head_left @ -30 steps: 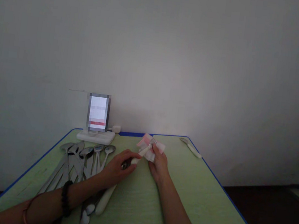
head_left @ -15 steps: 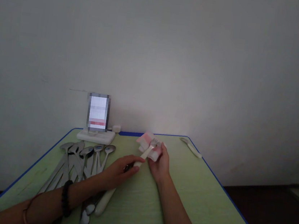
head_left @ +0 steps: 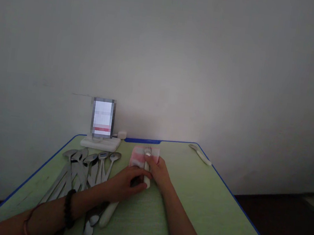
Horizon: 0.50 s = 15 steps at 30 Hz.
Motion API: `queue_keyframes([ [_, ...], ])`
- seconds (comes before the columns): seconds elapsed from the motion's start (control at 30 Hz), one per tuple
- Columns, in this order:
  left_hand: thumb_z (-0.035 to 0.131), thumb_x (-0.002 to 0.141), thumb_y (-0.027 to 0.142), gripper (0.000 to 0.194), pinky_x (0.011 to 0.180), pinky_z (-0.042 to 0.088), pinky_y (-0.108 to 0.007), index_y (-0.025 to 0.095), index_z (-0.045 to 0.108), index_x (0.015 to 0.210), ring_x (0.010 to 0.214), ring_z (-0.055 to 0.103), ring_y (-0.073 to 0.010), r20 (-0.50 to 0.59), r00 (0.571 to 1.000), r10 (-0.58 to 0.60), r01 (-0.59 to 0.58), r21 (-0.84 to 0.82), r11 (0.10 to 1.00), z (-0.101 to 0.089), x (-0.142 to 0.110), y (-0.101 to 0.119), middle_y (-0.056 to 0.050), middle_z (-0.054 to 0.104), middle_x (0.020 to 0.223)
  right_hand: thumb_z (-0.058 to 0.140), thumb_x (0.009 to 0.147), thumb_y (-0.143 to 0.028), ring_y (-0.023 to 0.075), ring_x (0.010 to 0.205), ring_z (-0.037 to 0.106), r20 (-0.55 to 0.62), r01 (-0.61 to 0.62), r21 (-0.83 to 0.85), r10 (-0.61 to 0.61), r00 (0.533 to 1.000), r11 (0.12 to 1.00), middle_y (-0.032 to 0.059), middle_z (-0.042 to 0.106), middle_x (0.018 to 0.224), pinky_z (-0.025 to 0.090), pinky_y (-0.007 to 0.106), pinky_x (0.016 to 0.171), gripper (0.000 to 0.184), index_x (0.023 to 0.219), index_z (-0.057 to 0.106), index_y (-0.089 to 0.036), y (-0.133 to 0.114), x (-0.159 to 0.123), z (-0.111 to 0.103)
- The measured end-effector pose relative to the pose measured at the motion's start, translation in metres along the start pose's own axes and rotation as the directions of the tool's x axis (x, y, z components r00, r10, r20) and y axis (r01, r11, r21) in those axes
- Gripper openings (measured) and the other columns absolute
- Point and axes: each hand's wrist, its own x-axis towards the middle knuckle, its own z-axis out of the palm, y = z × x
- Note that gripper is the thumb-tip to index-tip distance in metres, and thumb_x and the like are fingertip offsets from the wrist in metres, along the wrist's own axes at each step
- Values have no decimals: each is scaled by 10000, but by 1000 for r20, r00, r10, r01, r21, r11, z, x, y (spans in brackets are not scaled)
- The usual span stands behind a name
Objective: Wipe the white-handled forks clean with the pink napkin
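A pink and white cloth lies flat on the green table near the middle back. A white-handled fork rests on it, tines pointing away. My left hand has its fingers closed round the handle's near end. My right hand rests on the fork and the cloth's right part, fingers pressed together on the fork.
Several steel spoons and utensils lie in a row at the left. A white-handled utensil lies near my left forearm. A phone on a white stand is at the back. Another white-handled utensil lies at the far right corner.
The cloth and fork were held up off the table, to the right; now both are lowered and shifted left, with the cloth spread flat and the fork laid on it.
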Motion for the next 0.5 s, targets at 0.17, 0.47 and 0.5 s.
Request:
queue_keyframes([
  [0.17, 511, 839, 225, 287, 702, 427, -249, 189, 635, 1096, 726, 522, -149, -19, 998, 53, -52, 58, 997, -2, 0, 2, -28, 612, 800, 707, 653, -334, 130, 549, 577, -40, -91, 295, 107, 993, 951, 2, 675, 608, 457, 246, 579, 235, 769, 673, -133, 2, 4, -2],
  [0.47, 489, 872, 215, 192, 806, 403, -299, 182, 676, 845, 786, 571, -166, 11, 986, 163, -164, 117, 980, -3, 3, 4, -39, 667, 774, 713, 644, -228, 155, 615, 633, -152, -74, 580, 197, 969, 811, 14, 704, 680, 524, 264, 598, 174, 788, 653, -153, 8, 15, -8],
  [0.5, 492, 871, 216, 190, 808, 403, -298, 181, 676, 845, 791, 574, -167, 9, 987, 162, -162, 117, 980, -3, 3, 4, -40, 669, 775, 712, 645, -229, 157, 619, 636, -144, -79, 573, 195, 970, 816, 15, 704, 678, 525, 266, 605, 178, 793, 652, -150, 8, 15, -8],
])
